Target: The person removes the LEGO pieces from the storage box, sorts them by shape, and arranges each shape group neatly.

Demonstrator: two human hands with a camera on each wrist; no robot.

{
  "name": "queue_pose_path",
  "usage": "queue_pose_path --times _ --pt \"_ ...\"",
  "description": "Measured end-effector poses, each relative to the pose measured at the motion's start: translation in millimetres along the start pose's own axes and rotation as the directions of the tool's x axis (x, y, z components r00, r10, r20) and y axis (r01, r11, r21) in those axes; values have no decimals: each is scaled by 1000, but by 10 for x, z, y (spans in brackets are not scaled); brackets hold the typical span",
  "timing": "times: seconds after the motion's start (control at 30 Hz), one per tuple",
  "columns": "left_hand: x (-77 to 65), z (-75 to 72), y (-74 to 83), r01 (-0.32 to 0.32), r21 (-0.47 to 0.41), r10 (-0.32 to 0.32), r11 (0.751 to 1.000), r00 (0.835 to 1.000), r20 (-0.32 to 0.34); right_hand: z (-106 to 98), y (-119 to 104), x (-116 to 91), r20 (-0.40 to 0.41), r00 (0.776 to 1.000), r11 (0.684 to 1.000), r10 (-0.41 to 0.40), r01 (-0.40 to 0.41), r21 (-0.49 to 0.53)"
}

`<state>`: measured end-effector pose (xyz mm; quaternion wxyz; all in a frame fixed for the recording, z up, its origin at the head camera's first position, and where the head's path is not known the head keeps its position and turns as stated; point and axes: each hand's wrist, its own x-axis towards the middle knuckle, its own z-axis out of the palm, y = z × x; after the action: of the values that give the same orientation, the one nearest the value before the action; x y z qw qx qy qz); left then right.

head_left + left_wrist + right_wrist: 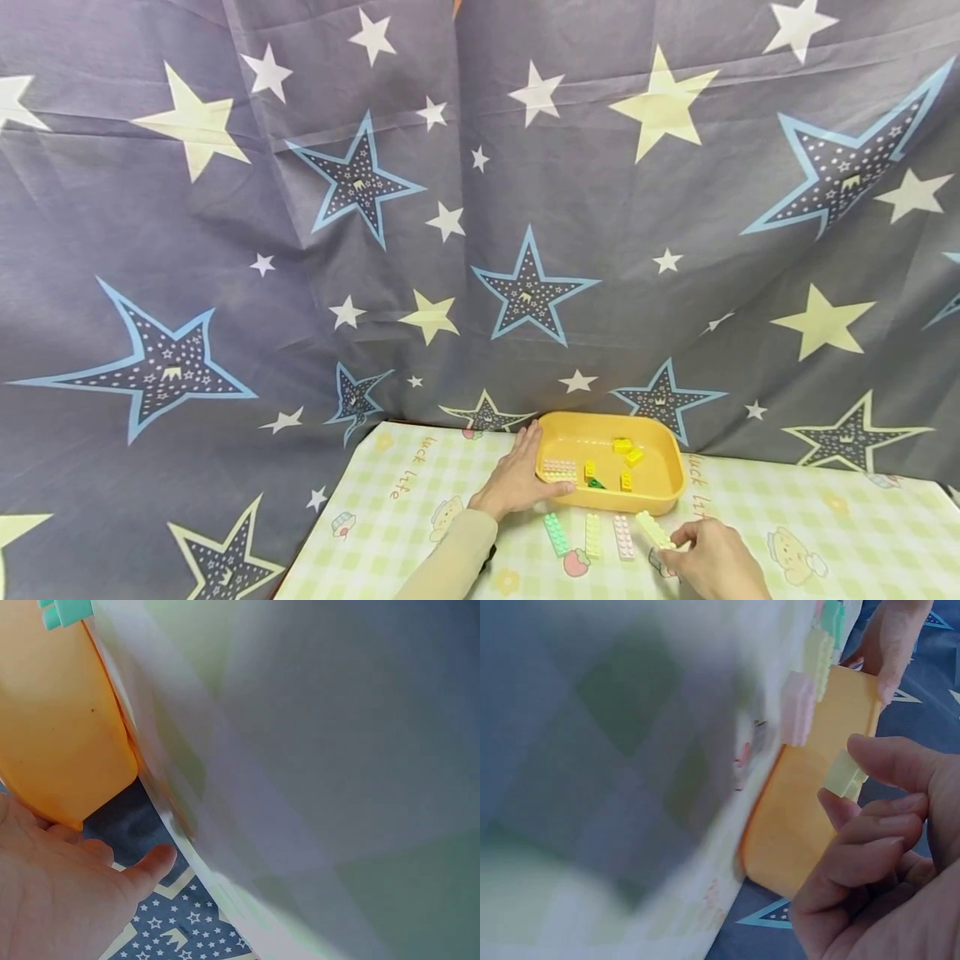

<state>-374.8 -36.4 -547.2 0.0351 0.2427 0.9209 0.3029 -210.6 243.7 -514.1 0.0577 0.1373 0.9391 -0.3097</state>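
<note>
My left hand rests against the left rim of a yellow tray, thumb along its near edge; the left wrist view shows the palm beside the tray's wall. My right hand pinches a pale yellow long brick at its near end, just in front of the tray; in the right wrist view the brick sits between thumb and fingers. Three long bricks lie in a row: mint green, pale yellow, pink.
Inside the tray are a pink brick, several small yellow bricks and a green piece. The table has a green checked cloth. A star-patterned curtain hangs behind and at the left.
</note>
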Motion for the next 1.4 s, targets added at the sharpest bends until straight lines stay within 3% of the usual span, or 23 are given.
queue_pose_path --times 0.27,0.53,1.17,1.4 --pt "3 -4 -2 8 6 -8 1000 1000 -4 62 108 52 -21 999 999 30 -31 -27" --pt "2 14 -1 -2 -1 2 1000 1000 -9 123 151 136 14 994 994 106 -106 -36" --pt "-27 -9 36 13 -2 -13 1000 1000 -11 234 123 203 34 994 990 106 -103 -96" --pt "-9 -13 18 8 -4 -8 1000 1000 -9 122 -35 107 -23 998 993 55 -57 -101"
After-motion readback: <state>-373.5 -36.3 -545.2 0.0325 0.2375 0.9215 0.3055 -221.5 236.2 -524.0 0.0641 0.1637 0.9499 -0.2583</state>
